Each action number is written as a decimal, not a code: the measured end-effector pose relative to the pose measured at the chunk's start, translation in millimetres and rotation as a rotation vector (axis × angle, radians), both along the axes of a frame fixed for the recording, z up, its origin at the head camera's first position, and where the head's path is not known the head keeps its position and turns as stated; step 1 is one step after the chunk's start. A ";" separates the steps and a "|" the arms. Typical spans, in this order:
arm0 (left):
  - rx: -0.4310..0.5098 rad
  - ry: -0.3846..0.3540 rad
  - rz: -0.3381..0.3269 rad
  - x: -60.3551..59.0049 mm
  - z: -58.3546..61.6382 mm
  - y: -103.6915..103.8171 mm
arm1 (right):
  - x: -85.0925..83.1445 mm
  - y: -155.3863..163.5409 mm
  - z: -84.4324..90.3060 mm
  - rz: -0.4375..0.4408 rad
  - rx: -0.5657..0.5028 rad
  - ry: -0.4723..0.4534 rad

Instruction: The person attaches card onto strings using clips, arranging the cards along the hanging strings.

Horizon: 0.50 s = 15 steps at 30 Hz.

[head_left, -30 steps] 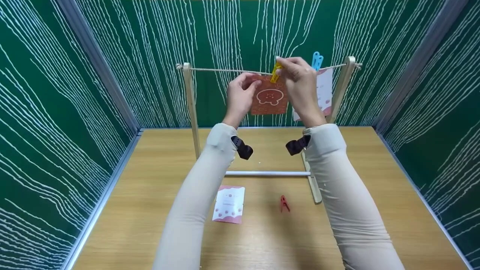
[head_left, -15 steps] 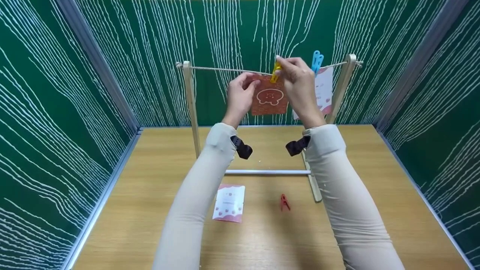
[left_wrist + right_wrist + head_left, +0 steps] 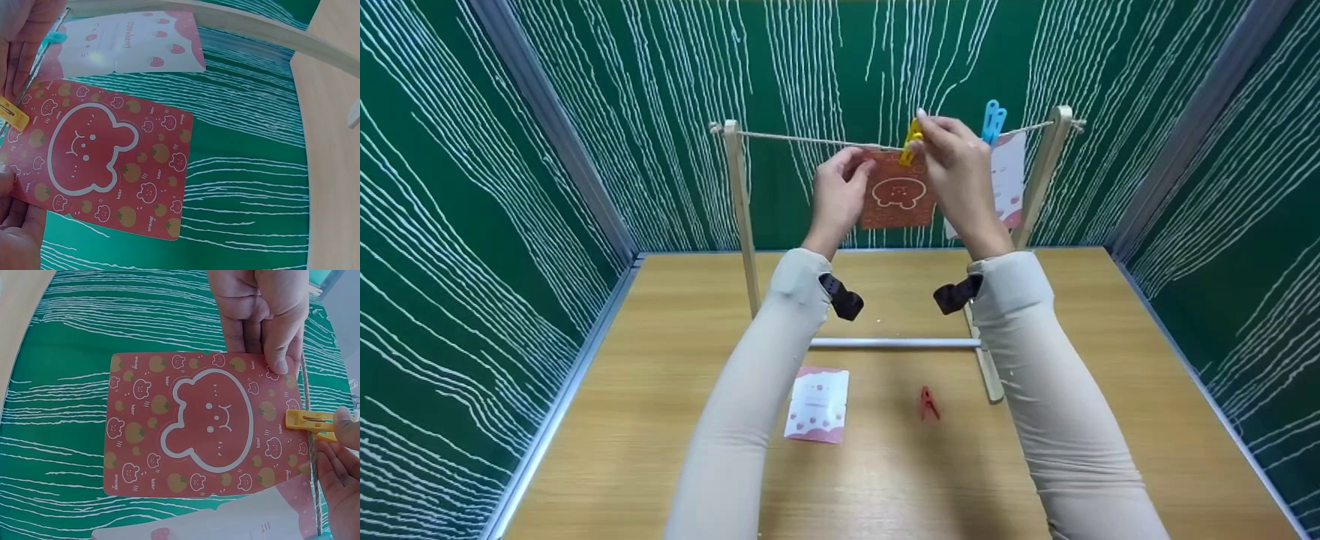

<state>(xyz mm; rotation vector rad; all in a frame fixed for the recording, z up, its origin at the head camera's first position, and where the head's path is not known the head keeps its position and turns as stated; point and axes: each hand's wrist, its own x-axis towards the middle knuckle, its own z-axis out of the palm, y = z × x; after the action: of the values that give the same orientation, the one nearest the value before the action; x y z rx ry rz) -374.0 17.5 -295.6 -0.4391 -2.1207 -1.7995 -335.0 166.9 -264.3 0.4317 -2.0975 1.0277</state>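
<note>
**Red card held at the string while the yellow peg bites**

I take the wooden rack (image 3: 744, 225) as my landmark and work outward from my side of it. Nearest me, in front of the rack's base rail, a pink-and-white card (image 3: 817, 403) lies flat on the table (image 3: 622, 420), with a red peg (image 3: 928, 403) just to its right; both lie loose within easy reach.

Up at the rack's string (image 3: 810, 139), my left hand (image 3: 838, 191) pinches the top left corner of the red bear card (image 3: 897, 196), thumb and fingers curled on it, which I judge keeps its upper edge level against the line. My right hand (image 3: 956, 169) pinches the yellow peg (image 3: 910, 142) between thumb and fingertips, its jaws over the card's top edge at the string.

Farther along the string, towards the rack's right post, a blue peg (image 3: 992, 121) already holds a second pink-and-white card (image 3: 1009, 176), which hangs partly behind my right hand.
</note>
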 end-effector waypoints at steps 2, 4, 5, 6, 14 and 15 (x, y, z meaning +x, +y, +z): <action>0.009 0.002 -0.005 1.1 0.3 -0.3 | 0.1 -0.7 -0.3 -0.003 -0.010 0.014; 0.024 0.004 -0.015 2.5 0.3 -0.5 | 0.2 -1.3 -1.1 -0.011 -0.025 0.040; 0.034 0.005 -0.021 3.4 0.4 -0.6 | 0.0 -1.6 -1.4 -0.012 -0.035 0.052; 0.048 0.004 -0.028 4.6 0.7 -0.7 | -0.1 -2.0 -1.8 -0.006 -0.055 0.060; 0.113 0.037 -0.077 9.6 -2.2 -6.6 | 0.3 -0.8 -6.4 0.030 -0.187 0.103; 0.117 0.037 -0.079 9.7 -3.1 -8.1 | 0.7 -0.4 -7.8 0.031 -0.198 0.113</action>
<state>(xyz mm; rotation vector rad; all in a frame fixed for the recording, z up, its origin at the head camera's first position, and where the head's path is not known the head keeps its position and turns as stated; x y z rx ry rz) -364.3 9.3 -298.7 -0.5285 -1.9864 -1.9321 -334.3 166.5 -272.0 0.4145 -1.8735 1.1881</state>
